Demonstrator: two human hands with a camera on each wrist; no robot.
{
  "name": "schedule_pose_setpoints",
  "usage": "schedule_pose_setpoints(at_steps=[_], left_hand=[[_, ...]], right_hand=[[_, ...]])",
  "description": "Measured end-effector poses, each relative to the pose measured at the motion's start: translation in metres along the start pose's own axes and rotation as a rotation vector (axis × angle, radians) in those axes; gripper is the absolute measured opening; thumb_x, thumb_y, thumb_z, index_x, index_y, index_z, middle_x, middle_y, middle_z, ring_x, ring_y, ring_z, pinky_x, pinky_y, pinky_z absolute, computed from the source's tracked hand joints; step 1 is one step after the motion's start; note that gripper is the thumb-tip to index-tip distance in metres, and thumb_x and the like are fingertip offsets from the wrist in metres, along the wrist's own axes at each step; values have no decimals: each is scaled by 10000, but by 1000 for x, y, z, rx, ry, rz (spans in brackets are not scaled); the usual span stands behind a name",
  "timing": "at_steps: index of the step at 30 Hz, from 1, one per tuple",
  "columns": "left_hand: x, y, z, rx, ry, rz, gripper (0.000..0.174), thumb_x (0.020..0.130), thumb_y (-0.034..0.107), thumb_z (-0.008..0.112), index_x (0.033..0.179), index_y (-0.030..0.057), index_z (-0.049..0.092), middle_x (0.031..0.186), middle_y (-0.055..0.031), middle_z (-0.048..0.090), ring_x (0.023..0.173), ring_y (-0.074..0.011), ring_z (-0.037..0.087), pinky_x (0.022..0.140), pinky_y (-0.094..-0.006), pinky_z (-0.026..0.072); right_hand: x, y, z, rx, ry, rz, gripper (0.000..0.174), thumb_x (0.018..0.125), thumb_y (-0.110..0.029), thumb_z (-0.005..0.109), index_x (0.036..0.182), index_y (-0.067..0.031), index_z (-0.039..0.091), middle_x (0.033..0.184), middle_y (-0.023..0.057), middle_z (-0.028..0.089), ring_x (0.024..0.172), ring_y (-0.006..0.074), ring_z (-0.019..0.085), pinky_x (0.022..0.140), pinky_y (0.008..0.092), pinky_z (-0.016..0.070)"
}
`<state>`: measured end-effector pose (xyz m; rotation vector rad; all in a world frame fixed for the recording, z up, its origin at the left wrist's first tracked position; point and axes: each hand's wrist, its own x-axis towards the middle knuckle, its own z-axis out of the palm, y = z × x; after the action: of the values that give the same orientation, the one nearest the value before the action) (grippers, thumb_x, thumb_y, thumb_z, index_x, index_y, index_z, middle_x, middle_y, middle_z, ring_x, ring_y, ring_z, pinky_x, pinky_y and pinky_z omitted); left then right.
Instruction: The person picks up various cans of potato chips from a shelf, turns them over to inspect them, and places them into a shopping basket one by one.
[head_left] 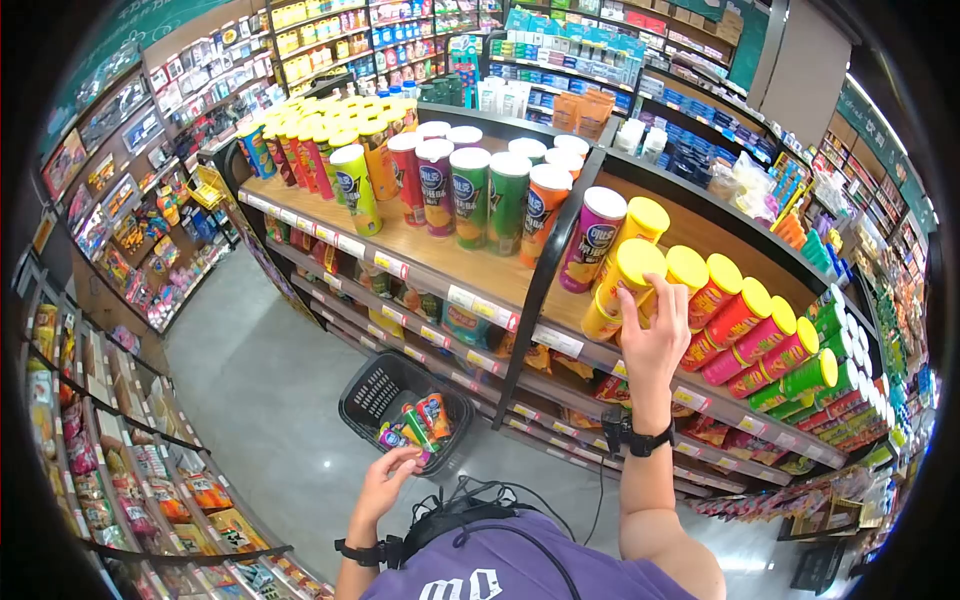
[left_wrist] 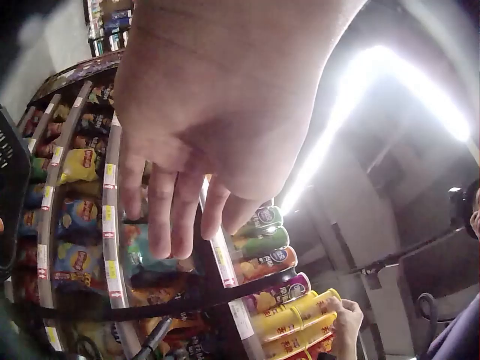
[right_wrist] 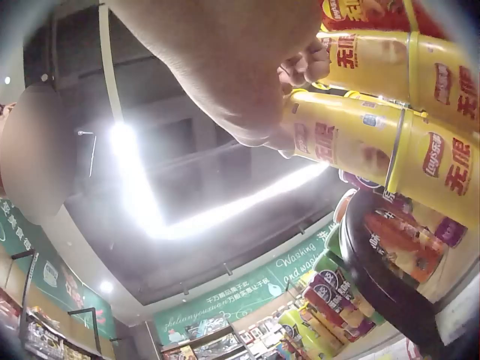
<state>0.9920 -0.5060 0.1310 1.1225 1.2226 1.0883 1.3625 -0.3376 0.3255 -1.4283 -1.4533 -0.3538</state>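
My right hand (head_left: 655,330) is at the front yellow chip canister (right_wrist: 349,142), which stands on another yellow canister. The thumb lies against its side and the fingers curl around its upper end, just under the yellow lid (head_left: 640,260). More yellow-lidded canisters (head_left: 725,275) stand to the right, and a purple canister (head_left: 593,240) stands to the left. My left hand (head_left: 385,482) hovers by the near edge of a black shopping basket (head_left: 352,412), fingers loosely bent with nothing in them. Several colourful packages (head_left: 418,425) lie inside the basket.
A black upright divider (head_left: 545,270) parts the shelf bays. Left of it, more canisters (head_left: 470,195) line the wooden top shelf (head_left: 400,235). Lower shelves with price tags (head_left: 430,335) hold bagged snacks. Another stocked rack (head_left: 130,470) runs along the aisle's left side.
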Motion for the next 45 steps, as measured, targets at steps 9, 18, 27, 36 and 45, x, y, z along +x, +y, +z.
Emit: schedule_pose_setpoints(at_steps=[9, 18, 27, 36, 45], left_hand=[[-13, -2, -5, -1, -16, -22, 270, 1014, 100, 590, 1249, -30, 626, 1070, -122, 720, 1004, -197, 685, 940, -344, 530], [-23, -3, -21, -60, -18, -14, 274, 1012, 137, 613, 1227, -31, 638, 1078, -112, 716, 1000, -185, 678, 929, -334, 531], [-31, -7, -37, -68, -24, -9, 278, 1014, 142, 612, 1235, -26, 632, 1080, -107, 717, 1003, -181, 677, 931, -331, 525], [-36, 42, -38, -301, -1, 204, 586, 995, 288, 659, 1464, 7, 447, 1358, -126, 582, 1241, -217, 567, 1034, -366, 467], [-57, 53, -63, -330, -15, 12, 769, 982, 436, 642, 1532, -10, 341, 1448, -121, 509, 1332, -204, 505, 1112, -363, 404]], right_hand=[[-3, -4, 12, -89, 130, -190, 436, 784, -140, 841, 1125, -53, 583, 1364, 173, 529, 1134, 364, 594, 984, 432, 485], [7, 1, 29, -11, 114, -209, 386, 814, -88, 801, 1115, -30, 566, 1343, 164, 590, 1211, 375, 573, 1016, 450, 469], [-9, -37, 19, 42, 276, -387, 424, 767, -32, 836, 1102, -52, 577, 1325, 192, 611, 1183, 387, 607, 985, 453, 502], [-145, -148, 47, 1316, -652, 348, 482, 818, 21, 785, 1238, -37, 556, 1418, 142, 514, 1318, 271, 521, 1049, 403, 490], [-199, -198, 75, 1443, -1195, 489, 581, 891, -21, 726, 1422, -29, 488, 1514, 127, 456, 1327, 254, 524, 1040, 382, 504]])
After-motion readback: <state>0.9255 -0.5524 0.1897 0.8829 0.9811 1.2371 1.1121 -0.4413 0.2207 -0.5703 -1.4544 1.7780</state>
